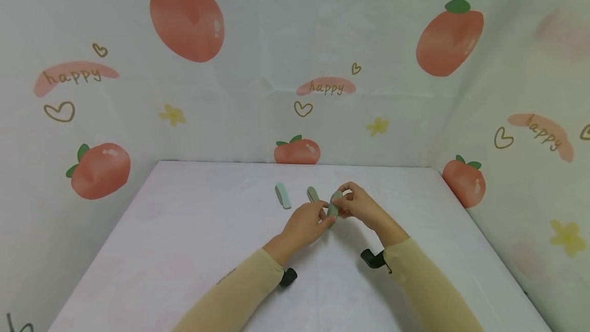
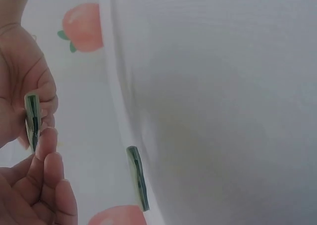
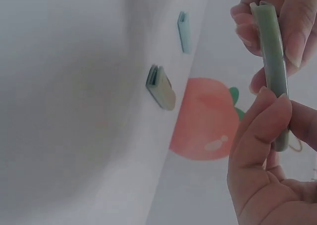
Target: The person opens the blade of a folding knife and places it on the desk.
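Hands meet above the tabletop (image 1: 184, 229), nearer its far edge than its near one. The left hand (image 1: 306, 224) and right hand (image 1: 361, 204) both pinch one green clip (image 1: 334, 204) between curled fingers (it stands almost upright). Two more clips lie flat toward the far edge: a grey clip (image 1: 313, 194) just beside the hands, and a pale blue clip (image 1: 283, 195) left of it.

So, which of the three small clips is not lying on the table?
The grey-green clip pinched between the left hand and right hand; the other two, light blue and grey, lie on the table.
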Tool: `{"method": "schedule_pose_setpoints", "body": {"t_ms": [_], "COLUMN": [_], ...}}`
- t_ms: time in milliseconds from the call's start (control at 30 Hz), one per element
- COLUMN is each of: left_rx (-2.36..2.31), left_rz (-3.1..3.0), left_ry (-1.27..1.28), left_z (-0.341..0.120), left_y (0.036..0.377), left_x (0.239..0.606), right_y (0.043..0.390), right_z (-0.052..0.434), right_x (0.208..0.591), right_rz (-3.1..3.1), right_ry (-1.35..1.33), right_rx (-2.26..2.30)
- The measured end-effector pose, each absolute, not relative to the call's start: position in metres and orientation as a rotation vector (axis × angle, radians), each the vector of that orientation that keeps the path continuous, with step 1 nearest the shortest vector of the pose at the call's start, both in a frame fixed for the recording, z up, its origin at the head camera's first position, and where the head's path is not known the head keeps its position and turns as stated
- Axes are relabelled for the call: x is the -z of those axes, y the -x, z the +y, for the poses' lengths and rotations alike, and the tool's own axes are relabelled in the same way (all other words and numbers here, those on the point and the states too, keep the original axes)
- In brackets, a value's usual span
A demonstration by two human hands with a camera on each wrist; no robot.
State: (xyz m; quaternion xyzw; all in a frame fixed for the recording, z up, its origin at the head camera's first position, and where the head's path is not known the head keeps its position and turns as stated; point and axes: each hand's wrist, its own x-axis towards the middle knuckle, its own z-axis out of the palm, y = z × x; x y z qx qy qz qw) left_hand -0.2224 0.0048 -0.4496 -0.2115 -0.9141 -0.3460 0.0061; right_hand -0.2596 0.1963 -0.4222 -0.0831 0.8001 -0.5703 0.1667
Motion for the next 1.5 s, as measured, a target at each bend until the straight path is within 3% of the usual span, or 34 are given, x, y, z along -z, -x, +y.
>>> {"method": "schedule_pose_setpoints", "body": {"t_ms": [267,900,1500], "left_rx": [1.186,1.522,1.815], "left_rz": [-2.857,-2.851,-2.640], "left_ry": [0.634,0.870,0.857], "left_z": [-0.001,-0.016,-0.022], "left_y": [0.220,0.219,0.213], "left_x": [0.446,0.444,0.439], "right_y": [0.248,0.227,0.222], "right_z": [0.192,0.192,0.197], "right_x": [0.422,0.418,0.414], "right_rz": [2.227,2.139,2.144], "right_ry": [0.309,0.537,0.613], "right_rx": [1.649,1.610,1.654]}}
